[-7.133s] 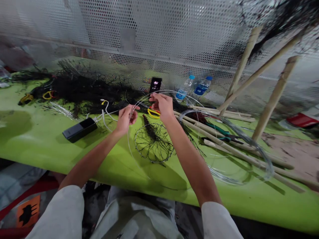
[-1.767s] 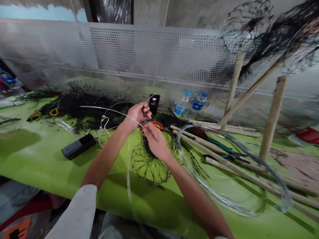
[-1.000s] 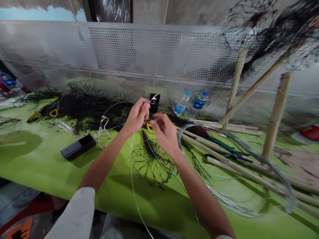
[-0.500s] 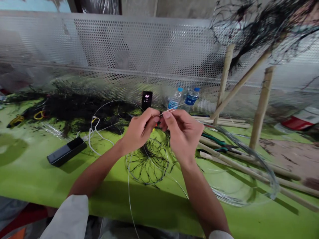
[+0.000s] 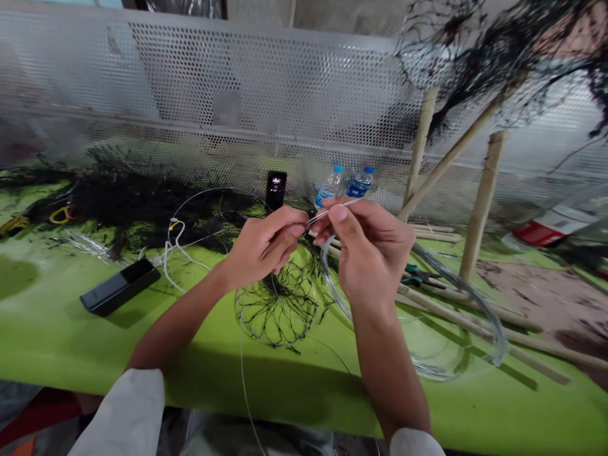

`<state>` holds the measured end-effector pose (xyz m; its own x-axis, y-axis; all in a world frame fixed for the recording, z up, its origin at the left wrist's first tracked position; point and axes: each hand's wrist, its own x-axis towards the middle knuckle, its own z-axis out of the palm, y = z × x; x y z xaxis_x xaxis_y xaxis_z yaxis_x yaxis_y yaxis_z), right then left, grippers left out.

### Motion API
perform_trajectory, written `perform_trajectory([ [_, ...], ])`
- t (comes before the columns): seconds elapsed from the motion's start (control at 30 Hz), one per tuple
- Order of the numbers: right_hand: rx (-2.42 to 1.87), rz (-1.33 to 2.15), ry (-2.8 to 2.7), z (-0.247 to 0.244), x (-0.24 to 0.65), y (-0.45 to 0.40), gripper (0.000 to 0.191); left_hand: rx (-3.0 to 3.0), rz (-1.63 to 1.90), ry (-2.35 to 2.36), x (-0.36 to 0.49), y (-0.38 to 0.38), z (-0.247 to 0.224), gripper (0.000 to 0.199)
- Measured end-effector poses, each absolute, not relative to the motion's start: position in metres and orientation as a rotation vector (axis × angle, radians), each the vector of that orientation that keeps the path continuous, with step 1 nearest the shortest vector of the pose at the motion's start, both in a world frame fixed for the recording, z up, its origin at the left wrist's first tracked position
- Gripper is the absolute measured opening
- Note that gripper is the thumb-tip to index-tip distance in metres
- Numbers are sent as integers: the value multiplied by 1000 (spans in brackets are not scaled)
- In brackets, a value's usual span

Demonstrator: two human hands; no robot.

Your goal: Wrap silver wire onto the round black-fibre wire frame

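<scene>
- The left hand has its thumb and forefinger closed in a pinch on a pale wire, with the other fingers curled in.
- The right hand pinches the same wire between thumb and forefinger, and a short end shows past its thumb.
- The wire is up in the air between the two hands, above the middle of the worktop. Two strands seem to lie side by side there; whether they are twisted together is too fine to tell.
- Its long axis runs from the left fingertips rightward, slanting up the view toward the worktop's far edge. Both hands are on it, the fingertips close together but apart, so neither is clearly the nearer.
- A thin strand hangs below the left hand and passes over the worktop's near edge; whether it joins the held wire cannot be told.
- Below the hands, toward the near edge, a hoop of dark netting lies on the worktop, closer under the left hand than the right.
- Right of the hoop, a wire coil stretches toward the worktop's right end, partly behind the right forearm, with pliers near it.
- Toward the far edge, beyond the hands, a phone stands upright.
</scene>
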<state>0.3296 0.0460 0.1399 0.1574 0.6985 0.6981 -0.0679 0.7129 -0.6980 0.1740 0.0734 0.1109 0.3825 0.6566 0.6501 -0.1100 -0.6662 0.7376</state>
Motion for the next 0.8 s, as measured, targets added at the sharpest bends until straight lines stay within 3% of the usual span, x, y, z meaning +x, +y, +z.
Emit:
perform_trajectory([
  [0.27, -510, 306, -1226, 186, 334, 67, 15, 1637, 1066, 336, 179, 71, 109, 17],
  [0.43, -395, 299, -1013, 205, 365, 100, 11, 1593, 895, 398, 170, 72, 84, 25],
  [0.63, -449, 313, -836, 190, 418, 137, 34, 1574, 778, 541, 155, 52, 50, 31],
  [0.8, -522, 362, -683, 172, 474, 158, 37, 1570, 641, 627, 143, 32, 36, 36],
])
